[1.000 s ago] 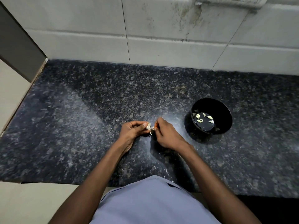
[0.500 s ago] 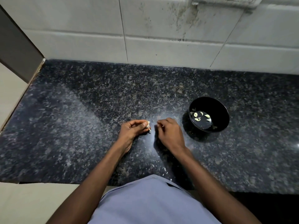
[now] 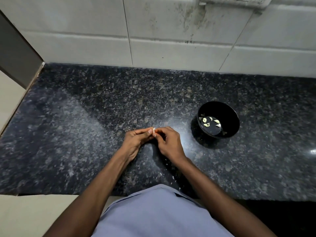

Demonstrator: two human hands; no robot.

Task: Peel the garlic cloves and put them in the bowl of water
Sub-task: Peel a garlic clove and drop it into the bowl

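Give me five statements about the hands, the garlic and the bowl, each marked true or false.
1. Both hands meet on one garlic clove. True.
2. The black bowl stands on the person's left. False: it stands to the right of the right hand.
3. Peeled cloves lie in the bowl's water. True.
4. The left hand rests inside the bowl. False: it is at the clove, apart from the bowl.
5. The countertop is white. False: it is dark speckled stone.
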